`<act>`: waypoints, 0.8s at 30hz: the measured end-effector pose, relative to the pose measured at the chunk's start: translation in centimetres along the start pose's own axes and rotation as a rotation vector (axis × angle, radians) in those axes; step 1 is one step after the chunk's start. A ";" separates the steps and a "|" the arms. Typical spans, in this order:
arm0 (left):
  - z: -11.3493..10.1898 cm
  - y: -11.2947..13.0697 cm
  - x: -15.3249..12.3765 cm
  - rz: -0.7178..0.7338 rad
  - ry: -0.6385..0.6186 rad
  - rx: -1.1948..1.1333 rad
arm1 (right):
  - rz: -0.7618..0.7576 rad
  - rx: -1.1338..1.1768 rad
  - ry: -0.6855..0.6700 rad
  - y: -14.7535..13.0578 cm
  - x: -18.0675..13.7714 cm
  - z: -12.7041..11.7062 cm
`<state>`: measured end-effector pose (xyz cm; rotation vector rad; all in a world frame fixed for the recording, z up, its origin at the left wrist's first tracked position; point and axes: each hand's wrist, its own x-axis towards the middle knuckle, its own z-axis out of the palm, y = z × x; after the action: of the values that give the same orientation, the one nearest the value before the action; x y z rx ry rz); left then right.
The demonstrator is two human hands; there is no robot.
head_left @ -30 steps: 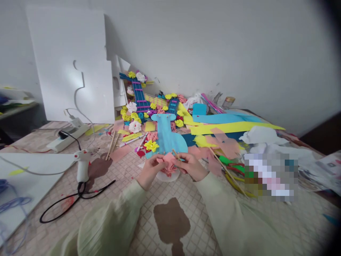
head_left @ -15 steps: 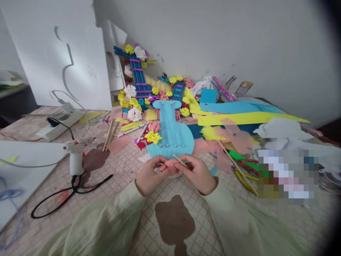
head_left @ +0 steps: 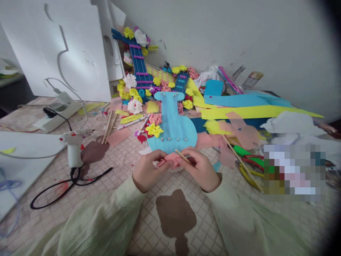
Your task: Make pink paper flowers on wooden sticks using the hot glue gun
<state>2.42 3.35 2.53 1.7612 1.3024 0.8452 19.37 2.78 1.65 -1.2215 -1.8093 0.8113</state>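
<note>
Between my two hands is a folded piece of pink crepe paper [head_left: 172, 159]. My left hand [head_left: 149, 168] pinches its left side with thumb and fingers. My right hand [head_left: 203, 168] is closed on a thin wooden stick [head_left: 183, 156] and presses against the paper's right side. Just beyond my fingertips lies a light blue guitar-shaped cutout [head_left: 173, 124], with small pegs along its top and lower part. A yellow paper flower [head_left: 154, 131] and crumpled pink paper sit at its left edge.
A white hot glue gun [head_left: 74, 151] with a looped black cord stands at left, near a power strip [head_left: 60, 112]. Behind are decorated dark blue guitars [head_left: 140, 65] among paper flowers. At right lie yellow paper strips [head_left: 255, 112], scissors [head_left: 249, 170] and a stick [head_left: 242, 161].
The view has tilted down and shifted slightly, so the table's things sit a little higher. Both hands keep their hold on the pink crepe paper and stick, with slight finger movement.
</note>
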 end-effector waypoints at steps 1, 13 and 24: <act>0.0 0.0 0.0 -0.001 0.019 0.017 | 0.025 0.004 -0.011 0.0 0.0 0.0; -0.1 -0.7 0.1 -0.081 -0.026 -0.246 | 0.055 -0.101 0.037 0.3 -0.2 0.2; 0.3 -0.7 0.2 -0.086 -0.043 -0.355 | -0.044 -0.125 0.067 0.2 -0.4 0.4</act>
<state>2.43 3.58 1.74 1.4271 1.1128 0.9206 19.21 2.43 1.18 -1.2684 -1.8490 0.6331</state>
